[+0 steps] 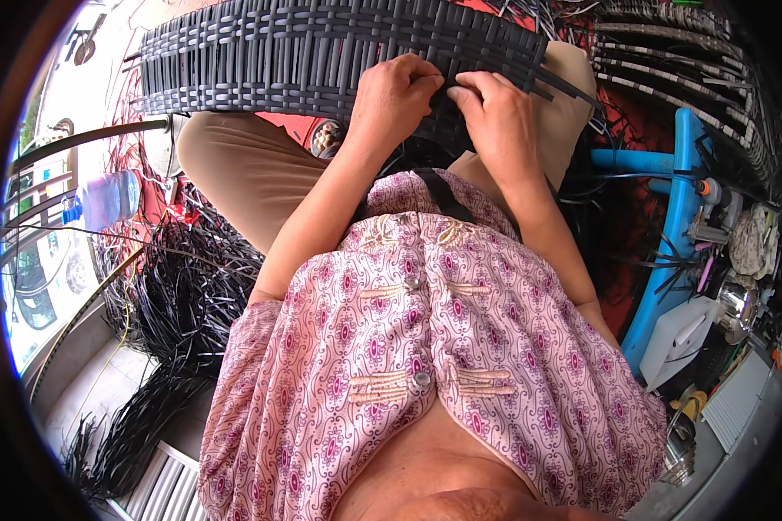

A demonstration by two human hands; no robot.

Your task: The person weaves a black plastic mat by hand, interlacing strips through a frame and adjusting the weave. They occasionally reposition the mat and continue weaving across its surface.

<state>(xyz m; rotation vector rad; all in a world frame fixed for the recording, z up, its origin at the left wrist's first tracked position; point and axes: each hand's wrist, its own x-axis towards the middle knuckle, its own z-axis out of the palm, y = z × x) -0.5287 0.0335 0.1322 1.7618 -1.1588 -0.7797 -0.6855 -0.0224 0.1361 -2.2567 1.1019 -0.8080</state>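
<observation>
A curved panel [235,54] of dark grey plastic rattan strips, woven crosswise, lies over my knees at the top of the view. My left hand [398,94] is closed at the panel's near edge, thumb and forefinger pinched together. Just to its right, my right hand [498,117] is also closed, its thumb and fingertips bent toward the left hand's over the weave. What is between the fingertips of either hand is too small or hidden to make out. Loose strip ends [569,87] stick out from the panel's right end.
A heap of loose black strips [182,278] lies on the left, near a clear plastic bottle [111,198]. On the right stand a blue frame [665,260] and a white box-like thing [682,340]. Several woven pieces [669,65] are stacked at the far right.
</observation>
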